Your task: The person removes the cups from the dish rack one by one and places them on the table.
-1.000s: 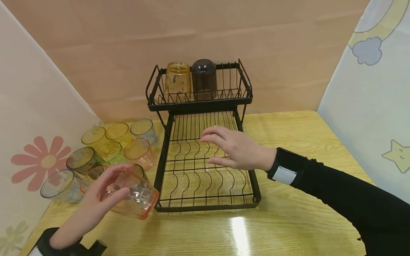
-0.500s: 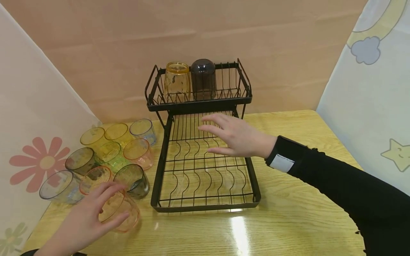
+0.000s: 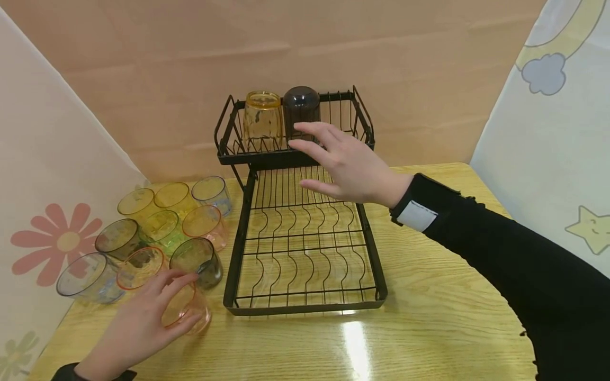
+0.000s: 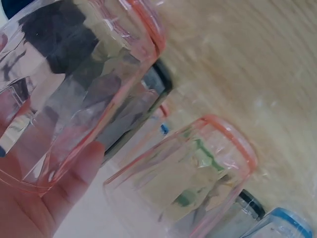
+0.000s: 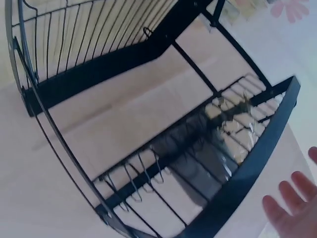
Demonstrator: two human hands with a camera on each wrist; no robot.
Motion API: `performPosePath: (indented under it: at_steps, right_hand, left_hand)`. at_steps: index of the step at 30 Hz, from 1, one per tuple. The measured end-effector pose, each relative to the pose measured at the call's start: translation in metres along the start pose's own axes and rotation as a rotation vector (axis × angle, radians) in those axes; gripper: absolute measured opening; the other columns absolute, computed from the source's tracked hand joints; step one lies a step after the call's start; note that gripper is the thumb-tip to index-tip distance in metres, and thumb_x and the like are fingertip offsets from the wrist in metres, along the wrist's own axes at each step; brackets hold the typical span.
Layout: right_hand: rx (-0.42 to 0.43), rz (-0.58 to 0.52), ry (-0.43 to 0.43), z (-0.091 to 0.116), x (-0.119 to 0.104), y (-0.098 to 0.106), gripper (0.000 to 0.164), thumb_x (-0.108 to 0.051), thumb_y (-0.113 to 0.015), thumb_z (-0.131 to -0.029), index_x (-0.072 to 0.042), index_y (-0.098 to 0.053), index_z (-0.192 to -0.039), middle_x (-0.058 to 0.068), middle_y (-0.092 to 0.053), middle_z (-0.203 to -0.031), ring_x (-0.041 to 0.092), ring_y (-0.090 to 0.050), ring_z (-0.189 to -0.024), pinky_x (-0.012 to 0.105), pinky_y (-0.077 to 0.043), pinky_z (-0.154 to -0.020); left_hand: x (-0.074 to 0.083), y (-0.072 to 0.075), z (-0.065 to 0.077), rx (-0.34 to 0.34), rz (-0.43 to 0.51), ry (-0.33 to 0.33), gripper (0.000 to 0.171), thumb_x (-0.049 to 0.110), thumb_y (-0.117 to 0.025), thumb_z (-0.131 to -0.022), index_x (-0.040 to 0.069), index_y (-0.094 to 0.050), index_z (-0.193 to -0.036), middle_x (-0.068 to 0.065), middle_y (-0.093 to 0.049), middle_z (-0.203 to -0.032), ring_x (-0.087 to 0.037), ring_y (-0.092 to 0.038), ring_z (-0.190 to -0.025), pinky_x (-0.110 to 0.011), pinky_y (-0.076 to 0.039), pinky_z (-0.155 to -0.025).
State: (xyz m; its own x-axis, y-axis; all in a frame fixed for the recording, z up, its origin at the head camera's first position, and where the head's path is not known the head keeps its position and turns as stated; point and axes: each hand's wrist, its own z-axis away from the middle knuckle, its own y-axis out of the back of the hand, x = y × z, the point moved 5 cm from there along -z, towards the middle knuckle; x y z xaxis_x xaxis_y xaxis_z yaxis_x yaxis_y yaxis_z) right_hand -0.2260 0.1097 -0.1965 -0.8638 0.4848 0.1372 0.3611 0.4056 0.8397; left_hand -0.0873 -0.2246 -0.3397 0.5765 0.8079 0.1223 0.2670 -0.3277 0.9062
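My left hand (image 3: 143, 320) is around the clear pink-orange glass (image 3: 197, 312) at the front left, thumb on the near side and fingers at its rim. In the left wrist view this glass (image 4: 89, 74) stands close, the thumb against its side. A grey glass (image 3: 200, 264) stands just behind it, close to the fingertips. My right hand (image 3: 348, 164) hovers with fingers spread before the upper tier of the black dish rack (image 3: 305, 307). It overlaps the upside-down dark glass (image 3: 300, 103) in view; a yellow glass (image 3: 262, 119) sits beside that one.
Several coloured glasses stand rim up on the wooden table (image 3: 429, 286) left of the rack, including a green glass (image 3: 164, 230) and a blue-rimmed glass (image 3: 212, 193). The rack's lower tier holds wavy wires. Patterned panels flank both sides.
My left hand has lowered the tilted pink-orange glass upright beside the grey one, then shifted it slightly. My right hand has risen from above the lower tier toward the upper tier.
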Motion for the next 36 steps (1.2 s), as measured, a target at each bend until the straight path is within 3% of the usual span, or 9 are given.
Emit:
performPosePath:
  at_steps: [2, 10, 15, 19, 23, 28, 30, 33, 36]
  right_hand:
    - [-0.056, 0.022, -0.077, -0.006, 0.007, 0.002, 0.067, -0.045, -0.059, -0.095, -0.003, -0.042, -0.143, 0.023, -0.03, -0.149, 0.038, -0.034, -0.135, 0.046, -0.026, -0.112]
    - [-0.266, 0.031, -0.349, -0.028, 0.035, 0.012, 0.074, -0.053, -0.047, -0.098, -0.007, -0.026, -0.152, 0.02, -0.015, -0.157, 0.038, -0.02, -0.142, 0.052, -0.024, -0.111]
    - [-0.355, 0.026, -0.444, -0.04, 0.048, 0.019, 0.081, -0.058, -0.044, -0.097, -0.01, -0.017, -0.156, 0.019, -0.008, -0.159, 0.037, -0.014, -0.144, 0.053, -0.019, -0.112]
    - [-0.388, 0.021, -0.472, -0.046, 0.055, 0.021, 0.085, -0.061, -0.045, -0.095, -0.011, -0.012, -0.157, 0.018, -0.005, -0.16, 0.036, -0.011, -0.145, 0.053, -0.017, -0.113]
    - [-0.407, 0.018, -0.48, -0.05, 0.058, 0.021, 0.088, -0.062, -0.046, -0.094, -0.012, -0.009, -0.157, 0.017, -0.004, -0.16, 0.035, -0.009, -0.145, 0.052, -0.017, -0.113]
    - [-0.43, 0.016, -0.485, -0.053, 0.06, 0.02, 0.091, -0.064, -0.046, -0.093, -0.013, -0.007, -0.157, 0.016, -0.001, -0.161, 0.034, -0.006, -0.146, 0.054, -0.016, -0.113]
    - [-0.435, 0.019, -0.483, -0.055, 0.061, 0.02, 0.091, -0.064, -0.045, -0.093, -0.013, -0.006, -0.157, 0.017, -0.001, -0.161, 0.034, -0.006, -0.146, 0.054, -0.016, -0.113]
    - [-0.451, 0.024, -0.481, -0.06, 0.063, 0.018, 0.092, -0.066, -0.043, -0.093, -0.013, -0.004, -0.157, 0.016, 0.001, -0.161, 0.034, -0.004, -0.146, 0.054, -0.015, -0.113]
    - [-0.466, 0.028, -0.484, -0.064, 0.066, 0.015, 0.093, -0.067, -0.043, -0.092, -0.013, -0.003, -0.157, 0.017, 0.002, -0.161, 0.034, -0.003, -0.146, 0.054, -0.014, -0.113]
  left_hand:
    - [-0.001, -0.003, 0.0, 0.007, -0.003, -0.017, 0.062, 0.045, -0.083, -0.071, 0.015, -0.063, -0.122, -0.002, -0.054, -0.117, -0.019, -0.056, -0.093, -0.031, -0.046, -0.055]
    - [-0.001, -0.013, 0.003, -0.035, -0.007, 0.005, 0.065, 0.05, -0.081, -0.074, 0.016, -0.06, -0.125, -0.01, -0.051, -0.133, -0.034, -0.055, -0.109, -0.026, -0.042, -0.045]
    - [-0.002, -0.016, 0.004, -0.057, -0.036, 0.015, 0.07, 0.045, -0.084, -0.07, 0.015, -0.059, -0.128, -0.011, -0.048, -0.139, -0.036, -0.051, -0.115, -0.048, -0.053, -0.073]
    - [-0.003, -0.017, 0.004, -0.075, -0.051, 0.028, 0.075, 0.048, -0.082, -0.072, 0.015, -0.056, -0.134, -0.011, -0.044, -0.143, -0.039, -0.049, -0.118, -0.038, -0.053, -0.061]
    - [-0.004, -0.018, 0.005, -0.12, -0.05, 0.081, 0.082, 0.055, -0.078, -0.074, 0.018, -0.049, -0.142, -0.012, -0.04, -0.147, -0.042, -0.048, -0.12, -0.023, -0.035, -0.042]
    - [-0.007, -0.012, 0.005, -0.144, -0.064, 0.134, 0.093, 0.061, -0.076, -0.072, 0.019, -0.041, -0.148, -0.014, -0.039, -0.146, -0.043, -0.05, -0.118, -0.026, -0.036, -0.042]
    - [-0.008, -0.007, 0.004, -0.135, -0.087, 0.146, 0.093, 0.061, -0.077, -0.072, 0.02, -0.041, -0.148, -0.015, -0.042, -0.144, -0.037, -0.06, -0.101, -0.026, -0.033, -0.039]
    - [-0.01, 0.003, -0.001, -0.115, -0.124, 0.156, 0.092, 0.061, -0.076, -0.072, 0.02, -0.042, -0.146, -0.015, -0.044, -0.142, -0.038, -0.061, -0.096, -0.025, -0.03, -0.036]
    - [-0.009, 0.011, -0.011, -0.096, -0.135, 0.154, 0.091, 0.061, -0.075, -0.073, 0.019, -0.042, -0.146, -0.014, -0.043, -0.144, -0.038, -0.059, -0.102, -0.025, -0.028, -0.035]
